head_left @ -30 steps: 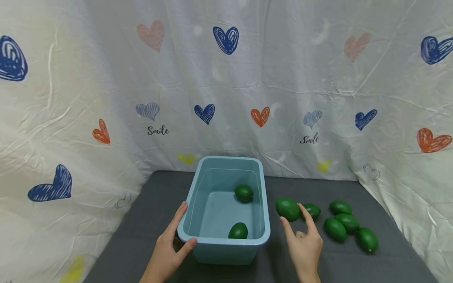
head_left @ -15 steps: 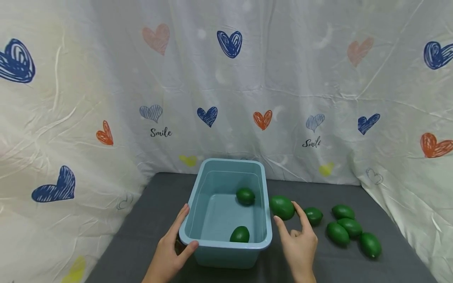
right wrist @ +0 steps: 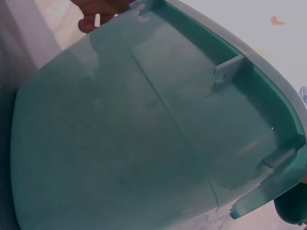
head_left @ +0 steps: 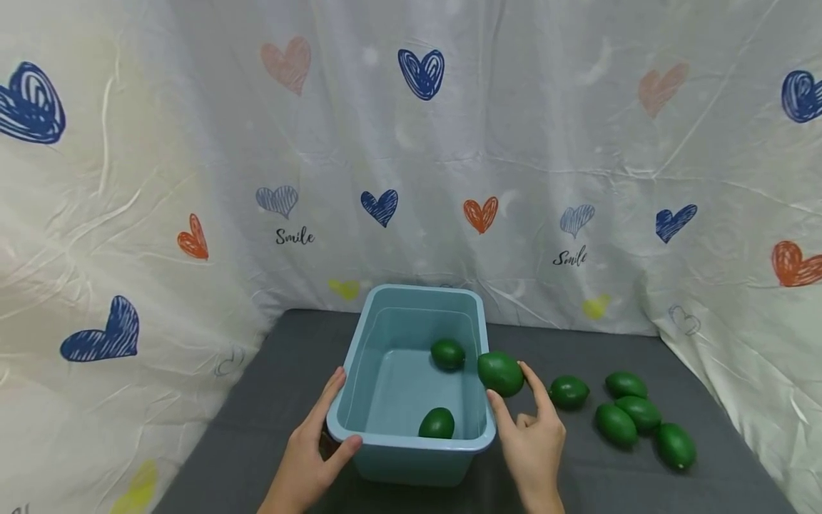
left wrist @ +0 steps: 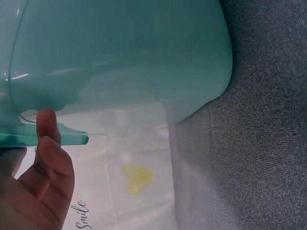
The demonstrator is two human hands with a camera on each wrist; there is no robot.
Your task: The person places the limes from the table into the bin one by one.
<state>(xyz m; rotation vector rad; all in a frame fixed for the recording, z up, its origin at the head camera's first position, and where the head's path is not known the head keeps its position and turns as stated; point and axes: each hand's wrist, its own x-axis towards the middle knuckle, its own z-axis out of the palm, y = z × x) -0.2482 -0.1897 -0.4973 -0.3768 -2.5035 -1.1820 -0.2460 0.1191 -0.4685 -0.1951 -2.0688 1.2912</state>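
A light blue plastic bin [head_left: 411,457] stands on the dark cloth with two green limes inside, a far lime [head_left: 447,354] and a near lime [head_left: 437,423]. My left hand [head_left: 307,448] grips its near left corner, thumb over the front rim and fingers along the left side. In the left wrist view, that hand's fingers [left wrist: 57,155] show below the rim. My right hand [head_left: 533,446] pinches another lime [head_left: 501,374] between thumb and index finger, at the bin's right rim. The right wrist view shows the bin's outer wall [right wrist: 110,139], with the held lime [right wrist: 291,205] partly visible.
A lone lime [head_left: 569,392] lies on the dark cloth [head_left: 616,492] right of the bin. Farther right sits a cluster of several limes [head_left: 638,413]. Behind the bin hangs a white curtain [head_left: 437,157] printed with hearts.
My right hand has carried the pinched lime leftward from beside the lone lime to the bin's right rim. The left hand keeps its hold on the corner. The head view has shifted slightly.
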